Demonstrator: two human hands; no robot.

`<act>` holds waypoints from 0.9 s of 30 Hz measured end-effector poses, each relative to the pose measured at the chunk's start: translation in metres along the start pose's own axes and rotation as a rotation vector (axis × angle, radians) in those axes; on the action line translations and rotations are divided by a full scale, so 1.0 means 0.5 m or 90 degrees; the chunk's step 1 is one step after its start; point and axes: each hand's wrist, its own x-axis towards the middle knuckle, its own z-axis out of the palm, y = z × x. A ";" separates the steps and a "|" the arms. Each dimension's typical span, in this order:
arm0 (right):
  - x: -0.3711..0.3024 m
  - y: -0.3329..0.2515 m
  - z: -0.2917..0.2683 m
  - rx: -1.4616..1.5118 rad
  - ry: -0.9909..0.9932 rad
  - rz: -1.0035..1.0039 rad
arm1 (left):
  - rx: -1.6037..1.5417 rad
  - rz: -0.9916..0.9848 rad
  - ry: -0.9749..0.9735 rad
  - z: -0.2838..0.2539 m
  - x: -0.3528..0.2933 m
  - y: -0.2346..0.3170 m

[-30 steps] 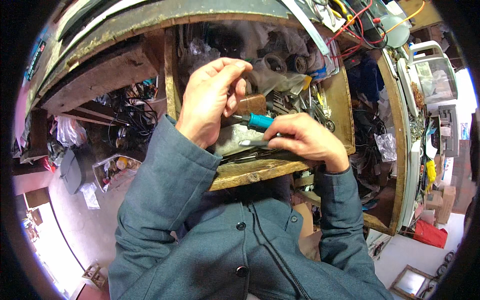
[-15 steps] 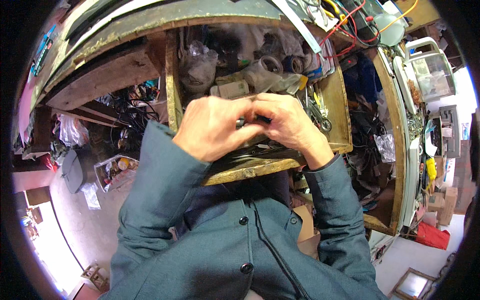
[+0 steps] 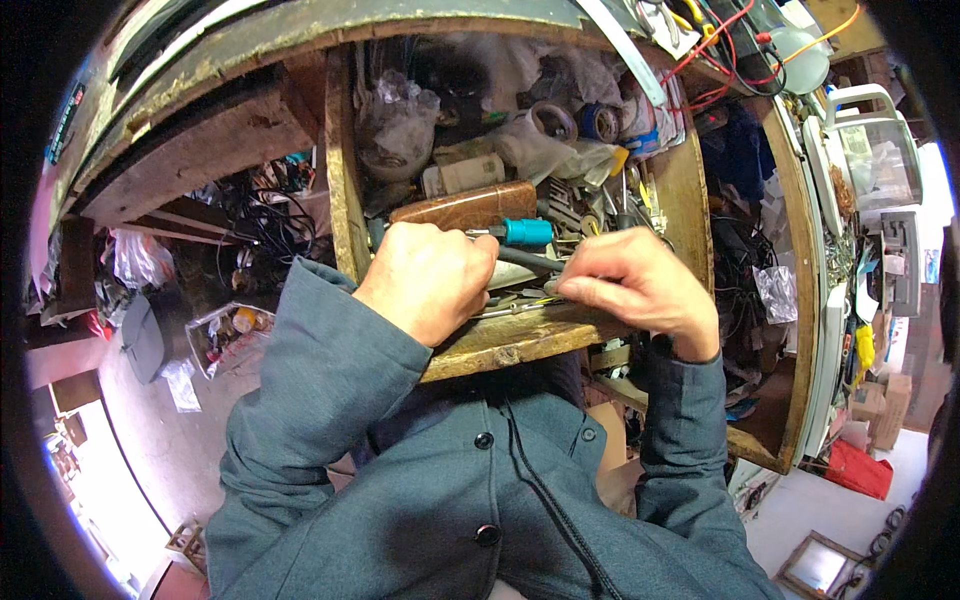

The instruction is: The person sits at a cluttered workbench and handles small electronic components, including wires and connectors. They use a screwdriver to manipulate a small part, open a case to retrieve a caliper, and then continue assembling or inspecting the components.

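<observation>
Over the front of an open wooden drawer (image 3: 490, 350), my left hand (image 3: 428, 280) is closed in a fist. A dark, slim rod-like piece (image 3: 530, 258) runs from its fingers toward my right hand (image 3: 637, 283); its exact kind is not clear. The right hand's thumb and fingertips are pressed together at the rod's far end, and what they pinch is hidden. Just behind the left fist lies a screwdriver (image 3: 526, 232) with a teal handle, its shaft partly covered. A brown glossy case (image 3: 465, 205) rests behind it. Thin metal tools (image 3: 515, 308) lie along the drawer's front.
Farther back, the drawer holds clear plastic bags (image 3: 400, 125), tape rolls (image 3: 553, 121) and a pale box (image 3: 465, 175). Red wires (image 3: 715, 75) hang over the bench edge at the upper right. A crate of odds and ends (image 3: 232, 340) stands on the left.
My hands, together before, have moved apart; the right hand went right and slightly down. The teal screwdriver and the brown case have come into view between and behind them.
</observation>
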 end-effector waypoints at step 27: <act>0.020 -0.028 0.065 -0.056 -0.197 0.031 | 0.018 -0.095 0.009 0.002 -0.004 0.000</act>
